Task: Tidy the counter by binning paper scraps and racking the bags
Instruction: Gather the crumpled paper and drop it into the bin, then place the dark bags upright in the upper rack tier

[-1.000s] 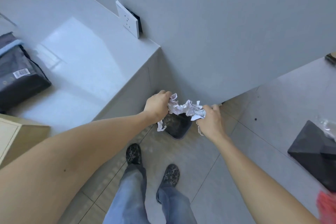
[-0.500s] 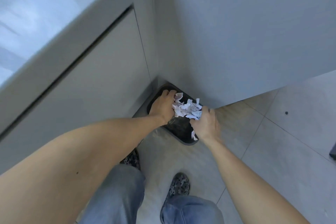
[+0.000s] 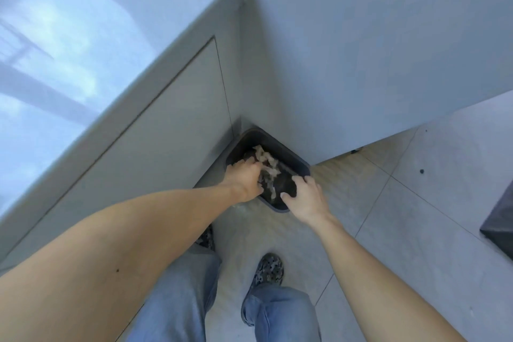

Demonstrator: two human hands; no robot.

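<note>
**Scraps over the corner bin**

Grey tile floor [image 3: 388, 230] ran under my feet, pale squares with thin joints, and a plain grey wall [image 3: 374, 36] rose ahead of me. At my left stood the counter [image 3: 69, 50], its glossy top throwing back window light, with a flat cabinet door [image 3: 172, 119] set into its front face below the edge. Where the counter's end met the wall, a dark bin [image 3: 298, 162] sat on the floor, tucked tight into that corner.

Inside the bin lay the paper scraps [image 3: 266, 159], a crumpled whitish clump near the middle and toward the back wall, blurred so that I could not count the pieces. My left hand [image 3: 245, 178] reached into the bin at its left rim, fingers touching the scraps; whether they pinched the paper or only brushed it I could not tell. My right hand [image 3: 304, 197] hovered over the bin's near right rim, fingers spread apart and holding nothing.

Below my arms showed my blue jeans [image 3: 280, 314] and one patterned shoe [image 3: 268, 269] on the tile. At the right edge of the view sat a dark object [image 3: 499, 225], cut off by the frame.
</note>
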